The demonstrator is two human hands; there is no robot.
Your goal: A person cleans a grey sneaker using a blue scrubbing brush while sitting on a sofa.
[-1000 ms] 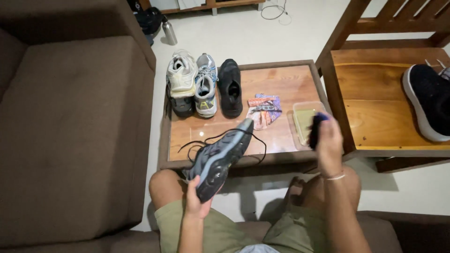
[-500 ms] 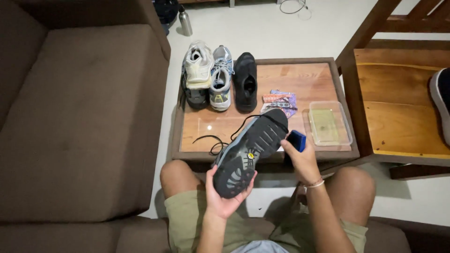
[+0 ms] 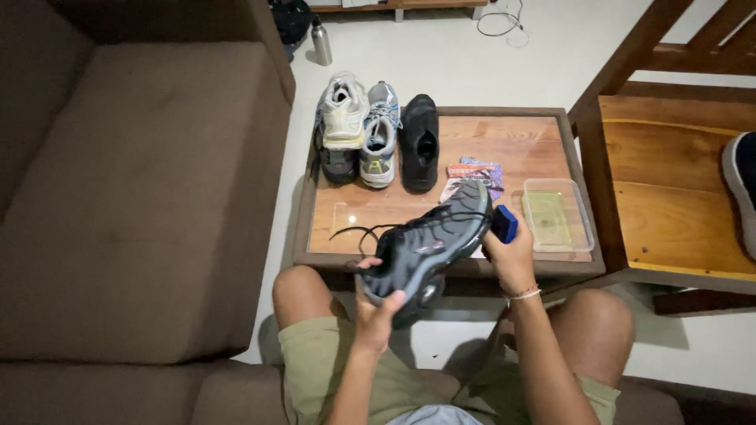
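Table (image 3: 512, 142): three shoes (image 3: 378, 134) behind held sneaker (image 3: 429, 248).

Materials and finishes: shoe, brush, table and surroundings

Grey mesh-and-synthetic sneaker (image 3: 429, 245), matt with faintly shiny overlays and black cord laces; blue plastic brush (image 3: 504, 223), smooth; low wooden table (image 3: 520, 142), varnished and glossy; clear plastic tray (image 3: 556, 214), smooth; brown fabric sofa (image 3: 142, 189), matt and soft-napped; metal bottle (image 3: 320, 42), far left, satin; pale floor (image 3: 441, 63), smooth.

The blue brush (image 3: 504, 223) is mostly hidden behind the right hand (image 3: 510, 256). The dark shoe (image 3: 742, 189) on the chair (image 3: 669, 189) is cut off by the right edge.
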